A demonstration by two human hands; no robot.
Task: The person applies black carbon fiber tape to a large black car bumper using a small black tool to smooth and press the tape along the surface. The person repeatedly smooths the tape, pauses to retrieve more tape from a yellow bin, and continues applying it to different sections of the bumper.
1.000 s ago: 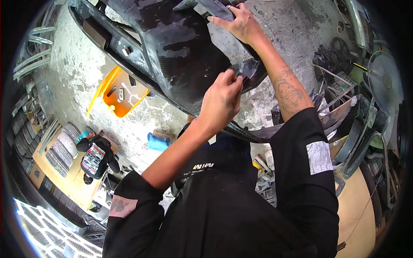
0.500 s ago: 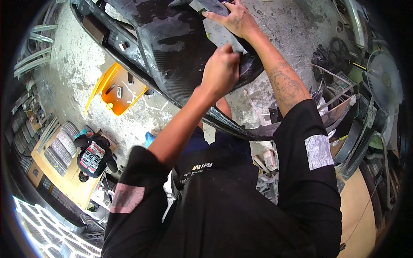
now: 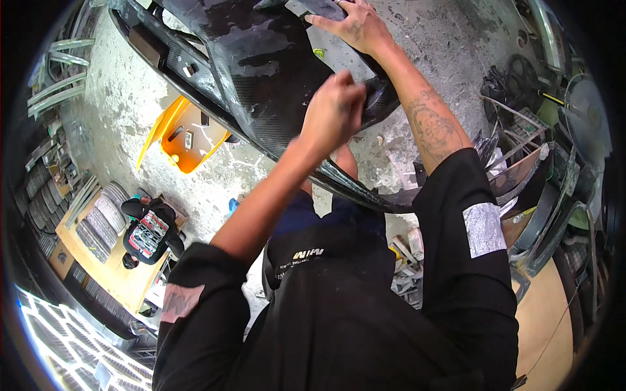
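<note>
Across the top of your view sits the black panel (image 3: 261,88), cut off by the upper edge. Its long axis runs from upper left to lower right; the curved rim bows toward you and trails over your thighs. At its right end, a corner points right, beside an opening that shows floor (image 3: 450,58).

Your hands are apart. Left hand (image 3: 329,114): curled into a fist over the panel below the opening, blurred; you cannot tell whether it holds anything. Right hand (image 3: 358,27): thumb spread from the fingers, on the strip along the opening's far side; whether it clamps is unclear.

In the way: your left fist and forearm, hiding part of the panel and its rim.

Around: fan (image 3: 585,120) and dark bag (image 3: 501,85) at right; tyres (image 3: 99,220) on a table (image 3: 127,280) at lower left, a co-worker (image 3: 151,233) beside them.

Containers: orange shell (image 3: 190,161) on the floor, left of the rim, with small dark pieces and a pale block (image 3: 188,139) inside.
</note>
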